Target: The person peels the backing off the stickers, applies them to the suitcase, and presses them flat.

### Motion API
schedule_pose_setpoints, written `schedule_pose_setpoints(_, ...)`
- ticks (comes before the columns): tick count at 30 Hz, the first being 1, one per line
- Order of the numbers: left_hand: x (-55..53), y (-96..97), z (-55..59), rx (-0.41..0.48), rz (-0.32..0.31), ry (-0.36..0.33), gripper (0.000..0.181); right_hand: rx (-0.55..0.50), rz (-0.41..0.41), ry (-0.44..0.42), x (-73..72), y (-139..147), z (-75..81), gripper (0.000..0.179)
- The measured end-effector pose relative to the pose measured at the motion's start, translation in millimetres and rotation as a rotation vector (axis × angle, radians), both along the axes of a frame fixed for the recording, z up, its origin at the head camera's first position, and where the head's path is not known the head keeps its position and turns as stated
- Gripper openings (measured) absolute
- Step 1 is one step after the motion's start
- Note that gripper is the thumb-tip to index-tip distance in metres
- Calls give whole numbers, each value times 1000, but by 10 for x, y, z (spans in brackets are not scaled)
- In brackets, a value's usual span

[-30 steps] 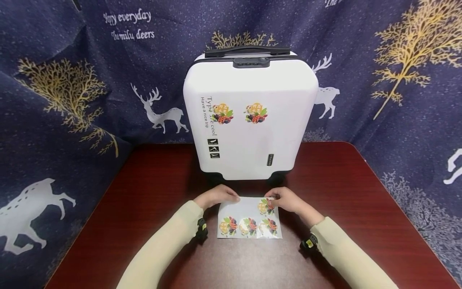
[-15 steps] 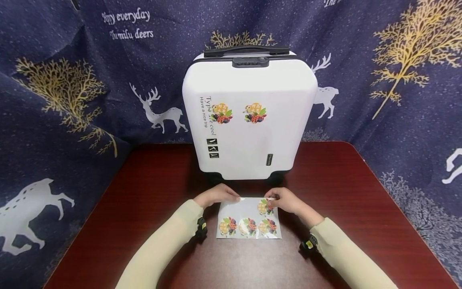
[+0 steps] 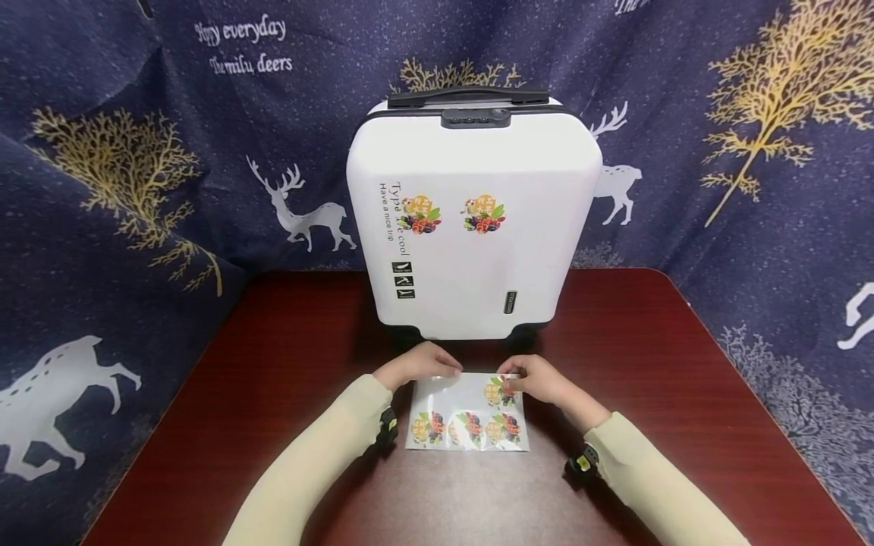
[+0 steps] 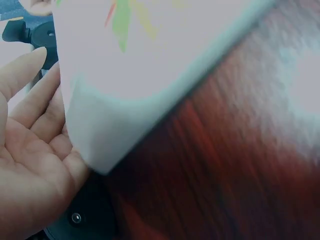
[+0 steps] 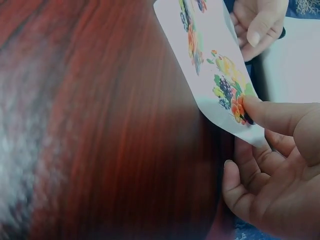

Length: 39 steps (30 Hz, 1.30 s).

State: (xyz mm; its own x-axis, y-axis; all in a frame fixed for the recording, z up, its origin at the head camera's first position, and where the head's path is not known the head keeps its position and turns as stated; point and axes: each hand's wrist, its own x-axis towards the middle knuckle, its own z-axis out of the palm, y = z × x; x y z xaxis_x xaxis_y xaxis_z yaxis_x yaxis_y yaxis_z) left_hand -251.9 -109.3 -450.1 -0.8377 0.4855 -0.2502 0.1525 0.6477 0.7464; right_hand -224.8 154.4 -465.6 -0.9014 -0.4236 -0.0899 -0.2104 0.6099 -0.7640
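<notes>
A white sticker sheet [image 3: 444, 394] with several round fruit stickers is held up over the table in front of the suitcase. My right hand [image 3: 539, 379] pinches its far right corner, the thumb [image 5: 270, 116] over a printed fruit sticker and the fingers behind. At the far edge, left of the middle, my left hand [image 3: 425, 362] touches the sheet. The left thumb [image 4: 27, 65] stands off the paper in the left wrist view, with the other fingers loosely curled along the sheet's edge. The white suitcase [image 3: 471, 265] stands upright behind, two fruit stickers on its upper front.
The dark red wooden table [image 3: 287, 379] stretches out on both sides of the arms. A blue cloth [image 3: 300, 129] printed with deer and golden trees hangs behind it. Black wrist cameras sit on both wrists.
My left hand has shifted slightly right and away along the far edge, its thumb now off the sheet. The sheet has slid a little left. My right hand keeps its pinch.
</notes>
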Motion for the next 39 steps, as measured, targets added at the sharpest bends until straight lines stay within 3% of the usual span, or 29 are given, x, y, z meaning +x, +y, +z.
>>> schedule_pose_setpoints(7,-6,101,0,6,-57,35,33,-19,9,-19,5,-22,-3,17)
schedule_pose_setpoints(20,-20,205,24,-50,-97,62,29,-43,32,-30,21,-65,-29,15)
schedule_pose_setpoints(28,-7,257,25,-72,-111,48,27,-61,54,-23,36,-96,-14,16)
schedule_pose_setpoints(39,3,289,-31,-27,-94,5,23,-59,59,-20,54,-106,-13,17)
